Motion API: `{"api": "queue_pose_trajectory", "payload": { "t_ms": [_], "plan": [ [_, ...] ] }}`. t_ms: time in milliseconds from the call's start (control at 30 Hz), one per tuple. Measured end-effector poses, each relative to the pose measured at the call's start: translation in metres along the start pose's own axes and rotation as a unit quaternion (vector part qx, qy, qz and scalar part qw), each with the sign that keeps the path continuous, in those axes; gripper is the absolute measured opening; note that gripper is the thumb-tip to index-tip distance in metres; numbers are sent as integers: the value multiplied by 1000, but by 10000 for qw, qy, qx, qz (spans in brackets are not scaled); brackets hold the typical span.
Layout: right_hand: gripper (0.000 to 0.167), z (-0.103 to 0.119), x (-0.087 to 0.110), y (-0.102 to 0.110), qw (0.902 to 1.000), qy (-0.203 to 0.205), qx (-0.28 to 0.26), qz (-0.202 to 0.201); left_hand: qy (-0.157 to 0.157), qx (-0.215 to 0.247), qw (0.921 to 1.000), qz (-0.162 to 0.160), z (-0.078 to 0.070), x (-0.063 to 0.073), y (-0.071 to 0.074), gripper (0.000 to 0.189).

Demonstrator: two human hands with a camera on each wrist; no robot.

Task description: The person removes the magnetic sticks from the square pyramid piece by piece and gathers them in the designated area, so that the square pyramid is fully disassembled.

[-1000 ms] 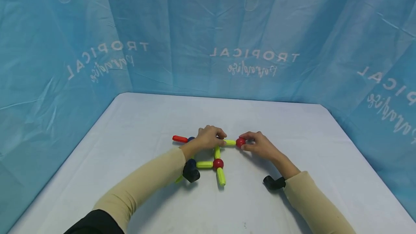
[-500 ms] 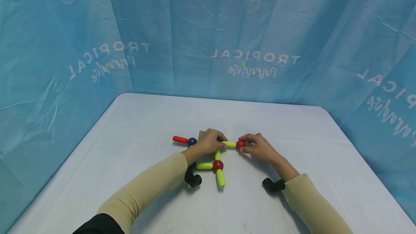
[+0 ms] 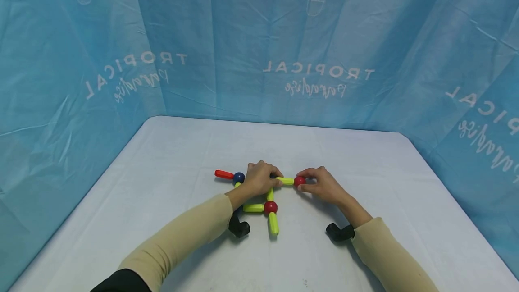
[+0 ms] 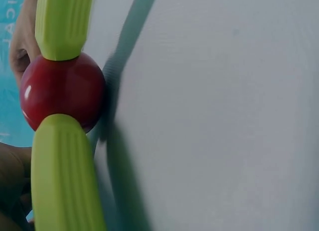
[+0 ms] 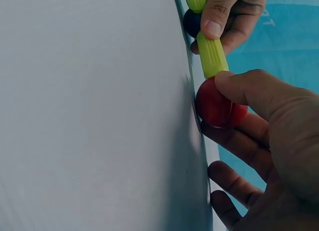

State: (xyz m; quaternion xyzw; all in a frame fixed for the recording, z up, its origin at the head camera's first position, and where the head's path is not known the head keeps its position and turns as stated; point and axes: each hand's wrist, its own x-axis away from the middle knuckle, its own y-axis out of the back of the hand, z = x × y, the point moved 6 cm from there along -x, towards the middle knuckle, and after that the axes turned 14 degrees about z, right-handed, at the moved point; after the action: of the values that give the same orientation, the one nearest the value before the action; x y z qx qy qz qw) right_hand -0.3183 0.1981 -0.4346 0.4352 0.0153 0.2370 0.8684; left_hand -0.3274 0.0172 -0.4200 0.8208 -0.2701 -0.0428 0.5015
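Several yellow-green rods and red and dark blue balls, a ball-and-rod building toy, are joined into a frame on the white table. My left hand [image 3: 259,179] grips a yellow-green rod [image 3: 286,180] beside a dark blue ball [image 5: 191,23]; the thumb lies on the rod in the right wrist view. At the rod's other end, my right hand [image 3: 322,186] pinches a red ball [image 5: 214,104] between thumb and fingers. Nearer me, another red ball [image 3: 270,207] joins several yellow-green rods, one of them [image 3: 273,223] pointing toward me. The left arm hides part of the frame.
A red rod [image 3: 224,174] sticks out leftward from a second blue ball [image 3: 239,177]. Black wrist cameras hang under both wrists, the left one [image 3: 239,227] close beside the frame. Blue printed curtains [image 3: 243,48] surround the white table [image 3: 194,148].
Both hands keep their hold on the rod and the red ball. Blue ball by the red rod has come out from behind the left hand. The frame has shifted slightly.
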Motion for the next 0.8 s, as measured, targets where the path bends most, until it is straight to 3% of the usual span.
{"api": "queue_pose_trajectory", "payload": {
  "t_ms": [167, 367, 467, 633, 800],
  "plan": [
    [37, -4, 0, 2, 9999, -126, -35, 16, -27, 48, 10000, -33, 1, 1, -1, 21],
    [36, -22, 6, 12, 9984, -414, -370, -65, 210, 72, 9996, -188, 10, 3, 2, 20],
    [39, -25, 4, 16, 9988, -341, -362, -15, 219, 86, 9995, -192, 11, 6, 2, 20],
    [43, -21, -11, 22, 9993, -234, -272, -70, 98, 137, 9998, -118, 4, 9, 0, 20],
    [44, -21, -38, 27, 9980, -497, -369, -91, 128, 153, 9997, -104, 1, 10, -3, 20]
  ]
}}
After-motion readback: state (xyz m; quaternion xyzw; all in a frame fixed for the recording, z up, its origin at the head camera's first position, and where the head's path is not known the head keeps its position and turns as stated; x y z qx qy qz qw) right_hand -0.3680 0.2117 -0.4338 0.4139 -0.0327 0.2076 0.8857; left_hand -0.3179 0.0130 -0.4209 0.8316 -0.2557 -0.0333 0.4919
